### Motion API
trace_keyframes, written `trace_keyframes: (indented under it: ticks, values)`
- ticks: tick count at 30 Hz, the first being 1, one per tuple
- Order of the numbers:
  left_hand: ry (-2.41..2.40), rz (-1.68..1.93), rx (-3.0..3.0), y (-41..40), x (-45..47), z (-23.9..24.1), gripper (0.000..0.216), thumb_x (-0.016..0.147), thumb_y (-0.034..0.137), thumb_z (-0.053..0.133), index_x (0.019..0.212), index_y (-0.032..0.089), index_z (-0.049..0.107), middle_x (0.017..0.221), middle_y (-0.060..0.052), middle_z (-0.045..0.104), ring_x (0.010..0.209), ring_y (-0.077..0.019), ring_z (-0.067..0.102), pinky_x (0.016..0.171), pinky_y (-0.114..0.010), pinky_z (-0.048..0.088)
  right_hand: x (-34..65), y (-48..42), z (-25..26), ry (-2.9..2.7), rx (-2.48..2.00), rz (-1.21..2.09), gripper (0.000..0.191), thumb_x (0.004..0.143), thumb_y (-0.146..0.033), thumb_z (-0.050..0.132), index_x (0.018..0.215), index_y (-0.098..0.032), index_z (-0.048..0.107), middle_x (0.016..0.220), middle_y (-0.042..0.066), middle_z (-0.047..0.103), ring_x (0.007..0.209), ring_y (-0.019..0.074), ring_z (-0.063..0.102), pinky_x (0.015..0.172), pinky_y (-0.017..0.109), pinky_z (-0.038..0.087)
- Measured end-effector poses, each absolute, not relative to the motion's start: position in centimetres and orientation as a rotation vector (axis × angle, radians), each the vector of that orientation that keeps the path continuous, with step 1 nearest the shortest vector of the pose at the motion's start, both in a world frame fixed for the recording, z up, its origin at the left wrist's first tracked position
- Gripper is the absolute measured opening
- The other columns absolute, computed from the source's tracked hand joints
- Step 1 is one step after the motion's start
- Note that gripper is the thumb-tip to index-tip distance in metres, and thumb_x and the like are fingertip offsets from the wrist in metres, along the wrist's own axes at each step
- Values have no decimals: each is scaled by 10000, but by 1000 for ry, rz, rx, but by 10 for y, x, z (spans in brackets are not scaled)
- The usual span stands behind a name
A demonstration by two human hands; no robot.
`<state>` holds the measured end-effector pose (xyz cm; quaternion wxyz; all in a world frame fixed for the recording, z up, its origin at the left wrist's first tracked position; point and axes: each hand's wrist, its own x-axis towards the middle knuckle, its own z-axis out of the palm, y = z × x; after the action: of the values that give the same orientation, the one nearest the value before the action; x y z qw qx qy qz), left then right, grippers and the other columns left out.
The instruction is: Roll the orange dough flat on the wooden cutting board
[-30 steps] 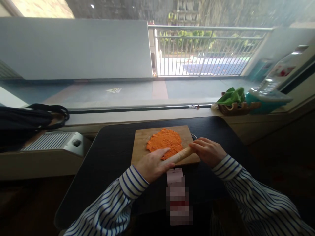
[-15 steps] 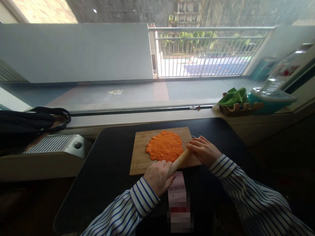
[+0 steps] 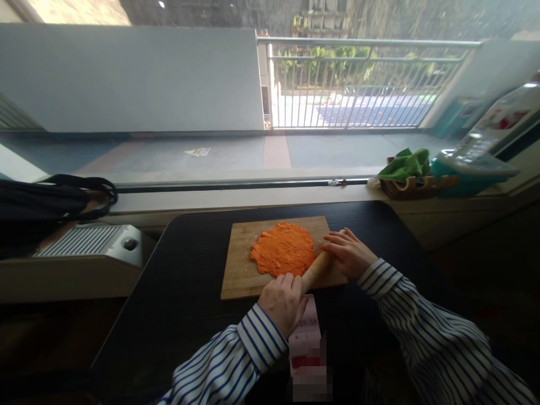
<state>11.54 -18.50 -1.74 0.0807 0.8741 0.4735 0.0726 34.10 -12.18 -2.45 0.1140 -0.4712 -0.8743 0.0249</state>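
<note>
A wooden rolling pin (image 3: 316,270) lies at a slant across the lower right part of a wooden cutting board (image 3: 239,278). My left hand (image 3: 282,301) is closed around its near end, just below the board's front edge. Over the far end rests my right hand (image 3: 349,254), its fingers curled across the pin and covering that end. Flattened orange dough (image 3: 283,249) with a ragged edge spreads over the middle of the board. The pin sits along the dough's lower right edge; whether it touches the dough is hard to tell.
The board stands on a black table (image 3: 177,281). A phone with a timer (image 3: 306,337) lies in front of it, partly behind my left hand. On the sill are a basket with a green cloth (image 3: 407,166) and a teal container (image 3: 459,179). A dark bag (image 3: 37,208) is at left.
The rolling pin and both hands have shifted slightly to the right, off toward the dough's lower right edge. My right hand's fingers are a little more spread. The view has tilted slightly.
</note>
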Motion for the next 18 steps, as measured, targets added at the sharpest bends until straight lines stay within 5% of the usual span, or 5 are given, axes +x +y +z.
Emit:
trace_keyframes:
  ticks: [6,12,18]
  values:
    - [1524,243,2599,-188,116,-17,258,786,287,464,966,136,570,827,-88,579,776,-237,547,690,-381,468,335,-116,-24,-2444,-1471,249,418,719,-132,407,1086,-227,582,1163,60,593,1116,209,491,1021,501,217]
    - [1663,567,2668,-184,132,-32,529,838,427,404,1243,88,444,1250,-199,483,1144,-309,446,906,-464,383,317,-102,-25,-2365,-1555,175,380,805,-193,333,1128,-172,533,1131,85,604,1115,193,488,1060,498,92]
    - [1627,554,2691,-179,137,-47,547,858,422,361,1273,70,421,1351,-189,392,1263,-291,328,1019,-500,261,309,-100,-36,-2434,-1586,-6,464,817,-234,340,1269,-173,421,1344,94,427,1263,230,309,1049,532,17]
